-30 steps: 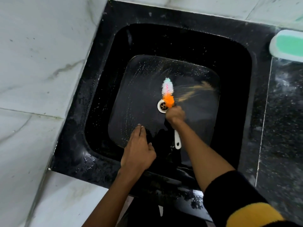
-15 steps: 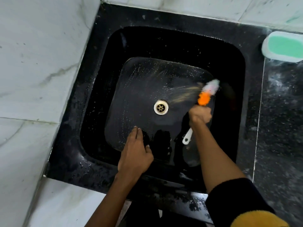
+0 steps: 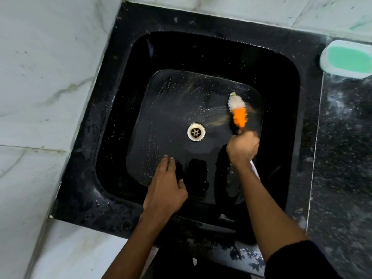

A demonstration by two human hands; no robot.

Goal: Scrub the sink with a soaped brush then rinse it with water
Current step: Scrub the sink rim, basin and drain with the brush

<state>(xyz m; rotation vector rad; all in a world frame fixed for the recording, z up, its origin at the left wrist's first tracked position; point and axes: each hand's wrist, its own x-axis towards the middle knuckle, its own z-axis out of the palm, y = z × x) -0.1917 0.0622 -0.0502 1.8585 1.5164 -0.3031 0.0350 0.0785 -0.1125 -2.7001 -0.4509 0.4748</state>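
Observation:
A black square sink point(image 3: 120, 121) fills the middle of the view, its wet floor dotted with droplets around a metal drain point(image 3: 196, 132). My right hand point(image 3: 242, 147) grips the white handle of a brush point(image 3: 237, 111) with orange and white bristles. The bristles press on the sink floor at its right side, close to the right wall. My left hand point(image 3: 166, 188) rests flat with straight fingers on the near inner wall of the sink, left of the brush arm.
A white soap dish holding a green bar point(image 3: 349, 59) sits on the sink's far right corner. Dark speckled countertop point(image 3: 342, 158) runs along the right. White marble tiles point(image 3: 40, 97) border the sink on the left and back.
The brush swept from over the drain to the right side of the sink floor, then its head tilted back toward the far left. My left hand stayed on the near wall.

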